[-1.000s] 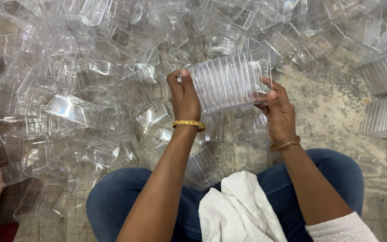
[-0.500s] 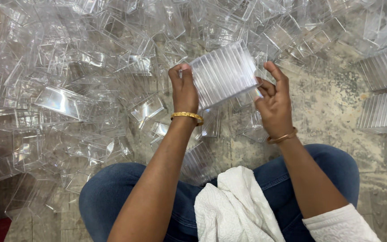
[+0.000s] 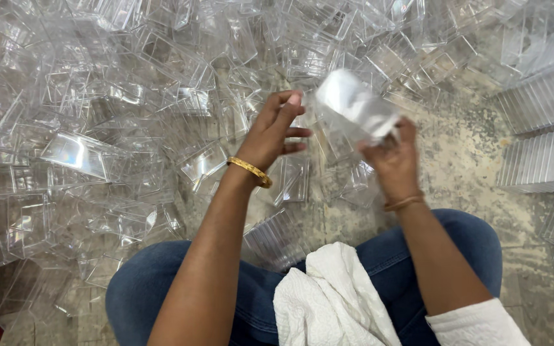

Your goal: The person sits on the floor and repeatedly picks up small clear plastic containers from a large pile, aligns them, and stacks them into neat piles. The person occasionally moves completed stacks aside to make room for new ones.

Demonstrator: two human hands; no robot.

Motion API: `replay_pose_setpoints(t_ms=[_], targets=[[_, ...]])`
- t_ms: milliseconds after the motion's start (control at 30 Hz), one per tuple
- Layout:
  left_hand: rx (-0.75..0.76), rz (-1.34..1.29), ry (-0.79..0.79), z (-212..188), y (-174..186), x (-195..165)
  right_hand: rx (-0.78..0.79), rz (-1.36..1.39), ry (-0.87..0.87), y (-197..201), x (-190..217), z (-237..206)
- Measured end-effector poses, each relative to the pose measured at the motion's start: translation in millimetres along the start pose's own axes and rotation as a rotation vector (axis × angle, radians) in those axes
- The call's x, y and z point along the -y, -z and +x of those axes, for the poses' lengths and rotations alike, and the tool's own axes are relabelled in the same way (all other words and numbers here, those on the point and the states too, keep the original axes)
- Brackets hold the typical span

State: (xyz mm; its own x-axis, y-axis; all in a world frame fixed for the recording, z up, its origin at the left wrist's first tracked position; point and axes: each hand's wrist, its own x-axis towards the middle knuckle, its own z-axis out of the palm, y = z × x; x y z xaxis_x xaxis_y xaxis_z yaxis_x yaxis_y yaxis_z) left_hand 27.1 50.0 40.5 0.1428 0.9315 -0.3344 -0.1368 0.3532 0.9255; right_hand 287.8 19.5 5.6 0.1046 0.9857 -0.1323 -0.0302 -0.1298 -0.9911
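The right hand (image 3: 394, 159) grips a stack of clear plastic trays (image 3: 357, 110), its fingers curled around the near end so the stack tilts up and to the left, blurred, above the floor (image 3: 463, 160). The left hand (image 3: 276, 131) hangs just left of the stack with its fingers spread and loose, holding nothing; whether a fingertip touches the stack's edge cannot be told. A gold bangle (image 3: 250, 171) sits on the left wrist and a thinner bracelet (image 3: 404, 203) on the right. Beneath and beyond both hands, a heap of loose clear plastic containers (image 3: 129, 128) covers the floor across the left and far side of the scene. On the right, well apart from the hands, neat rows of nested clear trays (image 3: 543, 134) lie side by side. Another short nested stack (image 3: 274, 238) rests on the floor near the person's knee. The person sits in blue jeans (image 3: 149, 288), with a white cloth (image 3: 331, 298) draped over the lap in the near middle.
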Motion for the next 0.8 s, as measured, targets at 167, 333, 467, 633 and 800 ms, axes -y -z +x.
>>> replay_pose_setpoints(t_ms=[167,333,467,633,800], targets=[[-0.02,1.167,0.145,14.1,33.9,31.2,-0.42,0.129,0.148,76.3,22.3,7.9],[0.2,1.356,0.539,13.9,21.0,65.2,-1.024,0.354,-0.296,111.9,24.9,21.4],[0.059,1.318,0.448,13.3,11.8,72.6,-1.295,0.383,-0.455,109.4,19.1,37.5],[-0.183,1.157,0.109,12.3,36.5,49.2,-1.348,0.38,-0.467,108.7,26.3,49.2],[-0.42,0.855,-0.115,16.8,80.7,2.8,-1.129,0.314,-0.326,73.8,24.6,36.3]])
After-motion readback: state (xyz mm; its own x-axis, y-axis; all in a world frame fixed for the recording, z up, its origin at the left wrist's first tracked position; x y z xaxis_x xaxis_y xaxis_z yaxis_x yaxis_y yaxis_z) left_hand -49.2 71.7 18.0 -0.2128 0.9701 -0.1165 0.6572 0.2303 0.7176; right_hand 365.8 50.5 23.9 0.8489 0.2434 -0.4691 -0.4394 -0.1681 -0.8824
